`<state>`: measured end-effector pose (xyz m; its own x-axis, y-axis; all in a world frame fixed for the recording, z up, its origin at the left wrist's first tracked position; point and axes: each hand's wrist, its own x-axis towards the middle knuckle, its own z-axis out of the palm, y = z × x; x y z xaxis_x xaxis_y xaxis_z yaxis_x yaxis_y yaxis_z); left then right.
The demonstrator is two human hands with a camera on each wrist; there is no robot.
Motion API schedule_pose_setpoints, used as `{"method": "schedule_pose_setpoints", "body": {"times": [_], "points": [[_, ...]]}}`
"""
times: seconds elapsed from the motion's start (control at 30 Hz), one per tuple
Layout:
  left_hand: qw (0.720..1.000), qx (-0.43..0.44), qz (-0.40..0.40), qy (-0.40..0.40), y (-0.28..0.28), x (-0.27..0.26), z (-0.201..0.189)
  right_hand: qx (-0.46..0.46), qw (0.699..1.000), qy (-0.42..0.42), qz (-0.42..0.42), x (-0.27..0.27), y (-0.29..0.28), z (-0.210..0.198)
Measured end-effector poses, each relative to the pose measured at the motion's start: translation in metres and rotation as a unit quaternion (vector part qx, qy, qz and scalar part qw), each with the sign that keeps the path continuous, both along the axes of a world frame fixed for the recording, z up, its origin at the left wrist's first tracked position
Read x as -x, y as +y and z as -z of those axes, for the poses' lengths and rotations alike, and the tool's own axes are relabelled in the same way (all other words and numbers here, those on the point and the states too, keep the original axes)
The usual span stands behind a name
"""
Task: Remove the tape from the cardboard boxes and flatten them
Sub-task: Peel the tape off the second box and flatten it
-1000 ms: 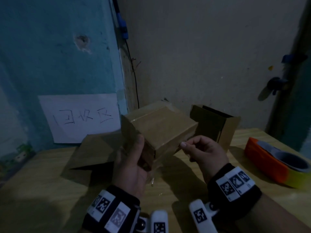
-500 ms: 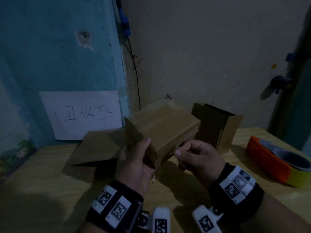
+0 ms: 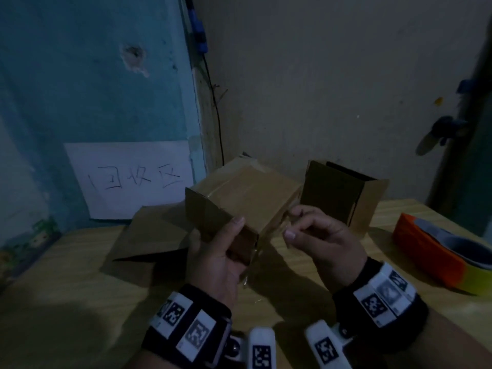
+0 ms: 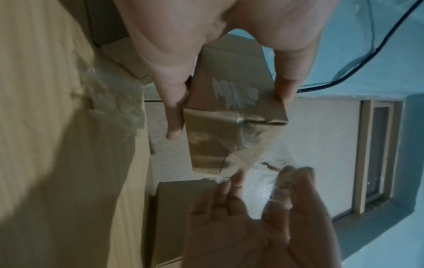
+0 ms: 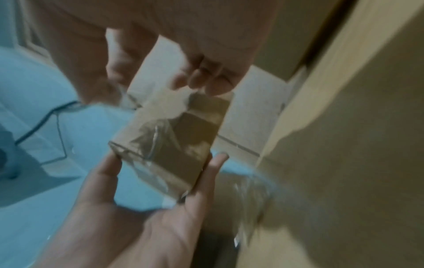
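Observation:
My left hand [image 3: 226, 249] grips a small brown cardboard box [image 3: 247, 198] above the table, thumb on its near side and fingers behind it. Clear tape [image 4: 247, 143] runs over the box's end and corner. A loose strip of it stretches from the box to my right hand [image 3: 291, 223], which pinches the strip's end between thumb and fingertips just right of the box. The right wrist view shows the wrinkled tape [image 5: 156, 134] partly lifted off the cardboard.
A flattened piece of cardboard [image 3: 149, 235] lies on the wooden table [image 3: 80, 288] at left. An open box [image 3: 338, 193] stands at the back right, an orange-and-yellow tape roll [image 3: 439, 254] at far right. Crumpled clear tape [image 4: 114, 101] lies on the table. Walls stand close behind.
My right hand went in to the box's near corner and has drawn back a little to the right with the tape pinched. The left hand keeps its grip and has turned the box slightly.

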<state>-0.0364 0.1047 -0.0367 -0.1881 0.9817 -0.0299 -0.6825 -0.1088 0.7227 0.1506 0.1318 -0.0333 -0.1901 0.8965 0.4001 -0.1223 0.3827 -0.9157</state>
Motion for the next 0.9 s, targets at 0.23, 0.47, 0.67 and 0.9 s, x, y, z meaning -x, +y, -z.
{"method": "schedule_pose_setpoints", "body": {"times": [0.23, 0.47, 0.67, 0.9], "points": [[0.999, -0.039, -0.023, 0.016, -0.008, -0.007, -0.009, 0.120, 0.977, 0.175, -0.036, 0.003, -0.005, -0.008], [0.995, -0.055, -0.039, 0.068, -0.009, -0.001, -0.011, 0.171, 0.947, 0.253, -0.098, 0.000, -0.004, -0.016], [0.997, -0.030, -0.030, 0.067, -0.011, -0.009, -0.010, 0.169, 0.943, 0.254, -0.135, 0.004, -0.009, -0.014], [0.999, -0.035, -0.037, 0.007, -0.011, -0.013, -0.008, 0.186, 0.942, 0.254, -0.116, 0.004, -0.011, -0.016]]}}
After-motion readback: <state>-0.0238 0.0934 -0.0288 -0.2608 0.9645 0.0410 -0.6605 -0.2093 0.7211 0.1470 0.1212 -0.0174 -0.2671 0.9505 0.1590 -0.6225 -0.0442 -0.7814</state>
